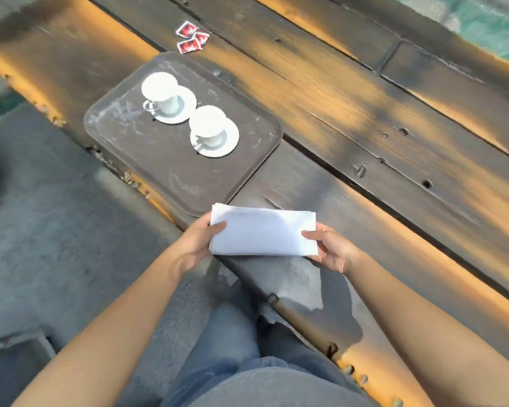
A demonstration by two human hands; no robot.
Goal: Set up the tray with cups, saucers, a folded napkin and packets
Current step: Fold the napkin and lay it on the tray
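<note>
The folded napkin (263,233) is pinched at both ends, thumbs on top, by the left hand (199,245) and right hand (332,249); the under-fingers are hidden. Beyond the fingertips lies the tray (147,160); a loosened pinch would probably let the layers fan open.

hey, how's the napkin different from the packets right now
The napkin is plain white, the packets red. The napkin is one large piece, the packets several small ones. The left hand and right hand hold the napkin; the packets lie untouched beyond the tray. Neither is set on the tray.
</note>
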